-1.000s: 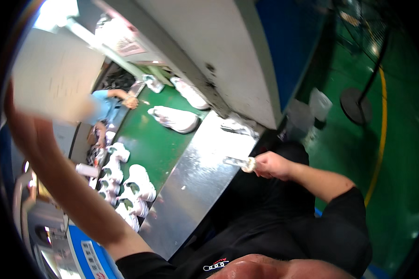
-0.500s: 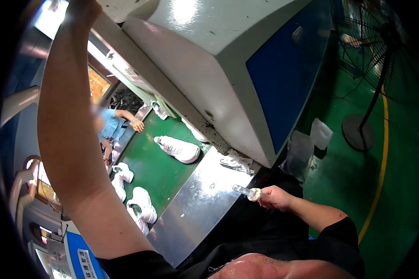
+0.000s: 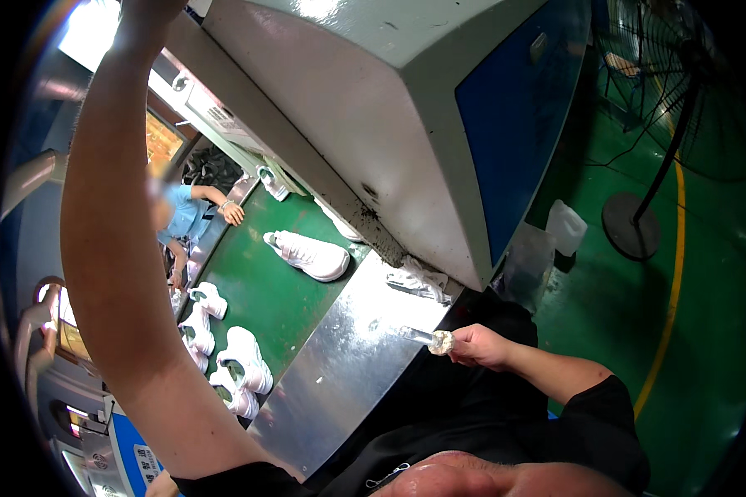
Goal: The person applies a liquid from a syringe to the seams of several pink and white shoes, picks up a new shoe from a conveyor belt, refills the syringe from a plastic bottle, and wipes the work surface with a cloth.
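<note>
My left arm reaches up along the left side, and my left hand [image 3: 151,10] is at the top edge beside the grey machine [image 3: 323,108]; its fingers are cut off from view. My right hand [image 3: 478,346] is closed around a short tool, which looks like a glue brush [image 3: 441,342], with a whitish crusted collar and a pale, flat tip pointing left. The tool is held just off the metal ledge [image 3: 331,373]. A white sneaker [image 3: 308,255] lies on the green conveyor belt [image 3: 273,319] beyond the ledge. A crumpled white cloth [image 3: 419,280] rests at the ledge's corner.
Several white sneakers [image 3: 244,360] line the belt's left side. Across it, a person in a light blue shirt [image 3: 186,211] rests a hand by the edge. At right are a black pedestal fan [image 3: 632,225], a translucent plastic jug [image 3: 567,227] and a yellow floor line [image 3: 676,290].
The belt, sneakers and co-worker have shifted slightly left in view, while the machine looks a little larger. My right hand with the tool has moved slightly left. My left arm stays raised.
</note>
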Tool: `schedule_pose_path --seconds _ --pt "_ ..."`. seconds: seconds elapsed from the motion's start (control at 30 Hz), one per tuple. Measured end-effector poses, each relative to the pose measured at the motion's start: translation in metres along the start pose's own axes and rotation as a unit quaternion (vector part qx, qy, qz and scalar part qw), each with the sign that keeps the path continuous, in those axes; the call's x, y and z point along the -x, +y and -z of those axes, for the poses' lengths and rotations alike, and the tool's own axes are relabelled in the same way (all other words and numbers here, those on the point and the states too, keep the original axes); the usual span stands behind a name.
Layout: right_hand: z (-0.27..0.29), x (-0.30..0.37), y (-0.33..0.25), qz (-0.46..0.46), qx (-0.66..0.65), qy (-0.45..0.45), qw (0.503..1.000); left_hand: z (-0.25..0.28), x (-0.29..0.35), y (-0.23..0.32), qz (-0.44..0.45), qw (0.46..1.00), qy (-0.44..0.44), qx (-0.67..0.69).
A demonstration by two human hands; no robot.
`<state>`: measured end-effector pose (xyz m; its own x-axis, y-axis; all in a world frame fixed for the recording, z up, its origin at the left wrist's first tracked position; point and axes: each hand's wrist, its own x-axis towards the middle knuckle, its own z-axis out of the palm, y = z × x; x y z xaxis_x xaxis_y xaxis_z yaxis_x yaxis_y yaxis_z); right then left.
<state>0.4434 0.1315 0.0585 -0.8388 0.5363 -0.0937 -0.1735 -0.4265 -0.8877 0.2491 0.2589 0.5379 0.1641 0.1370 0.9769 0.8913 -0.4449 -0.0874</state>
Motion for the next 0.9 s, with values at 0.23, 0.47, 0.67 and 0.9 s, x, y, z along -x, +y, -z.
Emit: schedule_pose_path --seconds 0.23,0.47,0.67,0.9 --pt "-0.03 -0.005 0.008 0.024 0.006 -0.027 0.999 0.128 0.032 -0.056 -0.231 0.883 -0.408 -0.028" --pt "-0.075 -0.016 0.005 0.033 -0.019 -0.02 0.999 0.176 0.362 0.022 0.36 0.792 -0.338 0.358" --pt "-0.126 -0.045 0.039 -0.02 0.013 -0.09 0.996 0.202 0.46 0.082 0.593 0.585 -0.207 0.512" --pt "-0.05 -0.104 -0.05 0.305 0.708 0.122 0.625 0.262 0.476 0.056 0.619 0.616 -0.139 0.468"
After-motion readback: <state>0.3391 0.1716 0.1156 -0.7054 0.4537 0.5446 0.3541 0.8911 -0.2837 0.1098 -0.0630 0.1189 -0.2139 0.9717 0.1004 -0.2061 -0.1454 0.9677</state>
